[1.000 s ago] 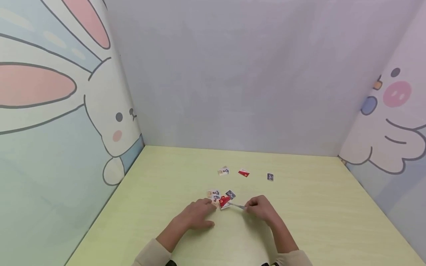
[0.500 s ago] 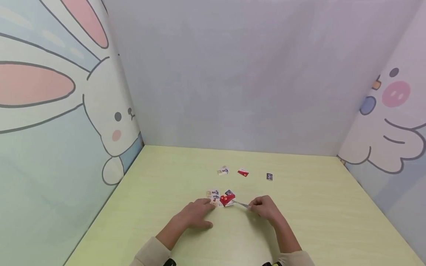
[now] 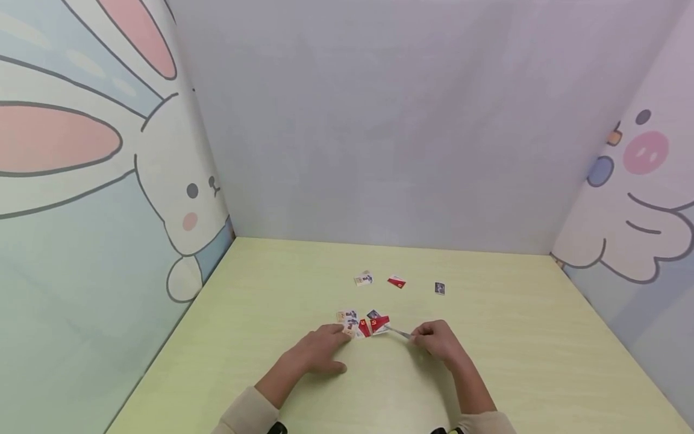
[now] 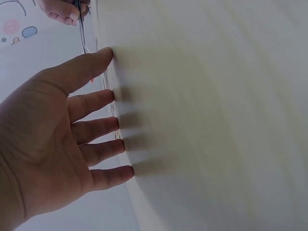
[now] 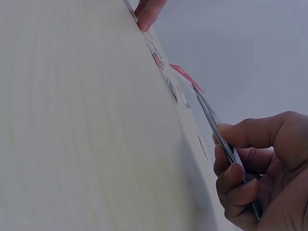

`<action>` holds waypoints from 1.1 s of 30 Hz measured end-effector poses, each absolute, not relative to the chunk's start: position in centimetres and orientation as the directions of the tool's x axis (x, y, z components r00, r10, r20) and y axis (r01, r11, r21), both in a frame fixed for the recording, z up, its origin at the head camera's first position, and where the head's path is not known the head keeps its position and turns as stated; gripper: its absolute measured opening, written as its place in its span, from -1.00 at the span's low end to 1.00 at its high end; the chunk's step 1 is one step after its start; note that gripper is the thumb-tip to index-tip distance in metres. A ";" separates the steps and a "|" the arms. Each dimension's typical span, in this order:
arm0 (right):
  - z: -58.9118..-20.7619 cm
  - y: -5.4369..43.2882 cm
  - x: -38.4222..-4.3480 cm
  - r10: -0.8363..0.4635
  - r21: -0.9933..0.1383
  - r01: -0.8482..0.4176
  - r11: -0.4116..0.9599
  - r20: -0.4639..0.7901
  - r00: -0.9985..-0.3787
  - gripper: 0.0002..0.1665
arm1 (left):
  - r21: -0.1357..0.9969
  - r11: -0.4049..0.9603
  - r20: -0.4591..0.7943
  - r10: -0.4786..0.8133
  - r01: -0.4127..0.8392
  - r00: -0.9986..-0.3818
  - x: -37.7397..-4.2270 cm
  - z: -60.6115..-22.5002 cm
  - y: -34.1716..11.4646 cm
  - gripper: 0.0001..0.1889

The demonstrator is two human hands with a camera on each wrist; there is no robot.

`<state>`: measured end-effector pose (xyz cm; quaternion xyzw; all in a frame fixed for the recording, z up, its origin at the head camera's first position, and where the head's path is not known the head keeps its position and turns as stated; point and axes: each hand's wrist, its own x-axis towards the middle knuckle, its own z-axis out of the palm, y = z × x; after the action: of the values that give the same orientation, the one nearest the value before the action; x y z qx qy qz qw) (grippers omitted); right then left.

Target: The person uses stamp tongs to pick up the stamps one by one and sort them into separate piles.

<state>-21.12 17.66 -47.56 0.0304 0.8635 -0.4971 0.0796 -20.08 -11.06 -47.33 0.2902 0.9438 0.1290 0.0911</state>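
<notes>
Metal tweezers (image 5: 208, 111), pinched by the right hand (image 3: 439, 340), grip a red-and-white card (image 3: 379, 323), probably for finer control; the left hand (image 3: 321, 349), spread, likely steadies patterned cards (image 3: 347, 316).

back wall (image 3: 374, 132): plain, pale grey-lilac | left wall (image 3: 70, 325): pale blue-green, large cartoon rabbit (image 3: 170, 163) | right wall (image 3: 664, 337): pale blue, white cartoon figure (image 3: 607, 217) | table (image 3: 542, 349): pale yellow, wood-grained | light: soft

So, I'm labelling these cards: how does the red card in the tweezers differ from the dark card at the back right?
The red card is held raised in the tweezers; the dark card lies on the table. The red card bears a yellow emblem; the dark card has paler, greyish markings. Both are small and thin.
</notes>
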 end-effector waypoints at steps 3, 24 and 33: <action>-47.7 17.8 -21.2 -0.018 -0.855 0.132 0.502 -0.162 -0.987 -0.94 | 0.302 0.798 -0.099 0.571 0.522 -0.815 -20.1 -47.2 -11.0 -0.40; -47.8 19.1 -23.1 0.012 -0.822 0.121 0.557 -0.138 -0.990 -0.91 | 0.319 0.806 -0.128 0.558 0.498 -0.820 -20.0 -46.7 -10.9 -0.40; -47.9 20.4 -24.3 0.018 -0.817 0.116 0.565 -0.128 -0.992 -0.89 | 0.319 0.793 -0.116 0.576 0.519 -0.809 -20.4 -47.1 -10.9 -0.40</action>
<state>-24.27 20.40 -47.93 0.0378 0.8829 -0.4650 0.0529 -20.36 -10.88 -47.09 0.2908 0.9411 0.1374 0.1043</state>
